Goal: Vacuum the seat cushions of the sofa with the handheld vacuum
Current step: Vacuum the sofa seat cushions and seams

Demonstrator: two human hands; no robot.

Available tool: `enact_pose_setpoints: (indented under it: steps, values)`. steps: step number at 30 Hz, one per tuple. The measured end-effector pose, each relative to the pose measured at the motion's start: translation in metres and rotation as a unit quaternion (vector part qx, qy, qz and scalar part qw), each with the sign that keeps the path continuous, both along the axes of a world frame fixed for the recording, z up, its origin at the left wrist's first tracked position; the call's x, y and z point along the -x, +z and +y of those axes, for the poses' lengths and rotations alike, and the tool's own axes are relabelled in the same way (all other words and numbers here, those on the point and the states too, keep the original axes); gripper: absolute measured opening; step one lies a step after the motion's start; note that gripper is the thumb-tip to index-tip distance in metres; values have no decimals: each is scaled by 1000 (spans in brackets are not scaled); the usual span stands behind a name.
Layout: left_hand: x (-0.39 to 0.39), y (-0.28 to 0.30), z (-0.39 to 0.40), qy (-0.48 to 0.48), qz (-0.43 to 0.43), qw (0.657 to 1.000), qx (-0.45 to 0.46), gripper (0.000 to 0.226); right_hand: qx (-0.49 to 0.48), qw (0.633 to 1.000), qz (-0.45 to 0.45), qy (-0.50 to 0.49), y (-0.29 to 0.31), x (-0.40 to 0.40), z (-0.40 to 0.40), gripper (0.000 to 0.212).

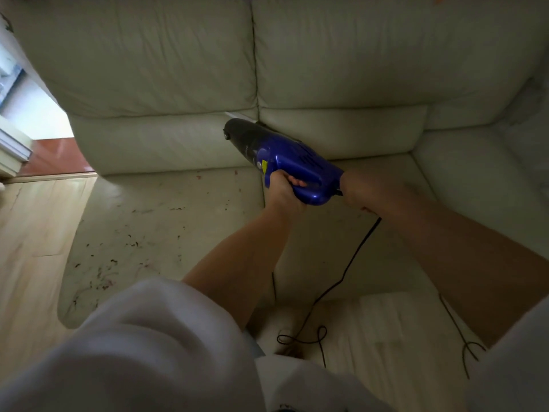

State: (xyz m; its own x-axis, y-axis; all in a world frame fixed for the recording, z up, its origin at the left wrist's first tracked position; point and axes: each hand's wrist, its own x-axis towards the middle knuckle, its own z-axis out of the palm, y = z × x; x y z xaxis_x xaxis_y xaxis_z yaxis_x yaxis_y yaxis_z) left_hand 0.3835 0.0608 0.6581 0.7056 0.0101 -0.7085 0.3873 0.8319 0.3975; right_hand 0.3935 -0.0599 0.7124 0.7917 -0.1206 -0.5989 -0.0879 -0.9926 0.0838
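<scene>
Vacuum: I see the blue handheld vacuum point(285, 162) held above the sofa's seat, its dark nose pointing up-left into the crease where the seat meets the back cushions.
Left hand: my left hand point(285, 190) has its fingers curled round the vacuum's handle from below.
Right hand: the right hand point(364, 188) sits at the vacuum's rear end, where the black cord point(353, 257) leaves it; I think it is closed on the cord, but the fingers are turned away from me and I cannot tell.
Left seat cushion point(154, 233): pale, strewn with dark and reddish crumbs.
Right seat cushion point(386, 239): beneath both forearms, with the cord trailing across it toward the floor.
Floor point(32, 233): light wood, left of the sofa.
</scene>
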Motion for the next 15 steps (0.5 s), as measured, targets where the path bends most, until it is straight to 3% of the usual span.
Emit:
enact_pose_setpoints:
  steps: [5,15]
  values:
    - [2,1,-22,-18,10,1000,-9,31,-17,999,24,-34,0,3,-21,36]
    - [-1,5,-50,-55,2,998,-40,31,-35,997,-14,-71,-1,13,-54,15]
